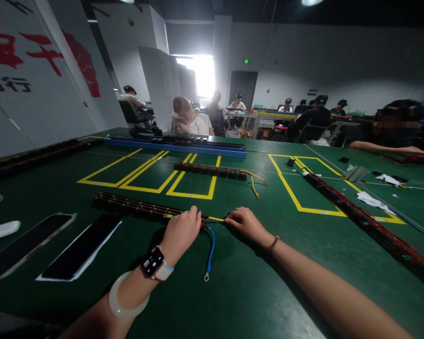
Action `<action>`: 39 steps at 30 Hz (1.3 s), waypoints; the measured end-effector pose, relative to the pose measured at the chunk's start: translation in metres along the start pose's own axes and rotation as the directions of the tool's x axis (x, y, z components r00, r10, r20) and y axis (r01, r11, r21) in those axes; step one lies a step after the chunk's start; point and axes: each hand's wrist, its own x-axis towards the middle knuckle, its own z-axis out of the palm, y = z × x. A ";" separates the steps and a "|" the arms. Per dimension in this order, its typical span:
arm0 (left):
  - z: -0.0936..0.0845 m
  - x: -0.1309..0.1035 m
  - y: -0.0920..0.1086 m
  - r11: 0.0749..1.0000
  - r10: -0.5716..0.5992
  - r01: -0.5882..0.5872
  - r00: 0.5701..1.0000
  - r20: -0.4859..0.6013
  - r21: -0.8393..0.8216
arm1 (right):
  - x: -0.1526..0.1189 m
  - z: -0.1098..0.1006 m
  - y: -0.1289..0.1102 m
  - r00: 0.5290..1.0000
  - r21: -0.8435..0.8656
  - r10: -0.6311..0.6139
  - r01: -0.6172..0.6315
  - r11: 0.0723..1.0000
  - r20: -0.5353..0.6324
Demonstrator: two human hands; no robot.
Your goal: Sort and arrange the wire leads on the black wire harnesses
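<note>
A long black strip (pixel 134 203) with copper-coloured lines along it lies on the green table in front of me. My left hand (pixel 183 230) is closed over its right end, around the wires there; its fingertips hide the exact grip. A small ring terminal (pixel 166 215) on a yellow-green lead pokes out left of that hand. Between my hands runs a yellow wire (pixel 215 218), its right end pinched in the fingers of my right hand (pixel 245 224). From the strip's end a blue wire (pixel 211 247) hangs toward me, tipped with a ring terminal (pixel 206 277).
Farther back lies a second black strip (pixel 212 170) with yellow leads, inside yellow tape outlines (pixel 212 188). A blue rail (pixel 183 146) stands behind. Two phones (pixel 81 247) (pixel 28 245) rest at left. At right runs a red wire bundle (pixel 356 207); a co-worker (pixel 392 132) sits beyond.
</note>
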 end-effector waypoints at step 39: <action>0.015 -0.012 0.007 0.980 0.190 -0.197 0.923 0.334 -0.013 | -0.002 -0.005 -0.032 0.958 0.058 0.156 -0.175 0.983 0.240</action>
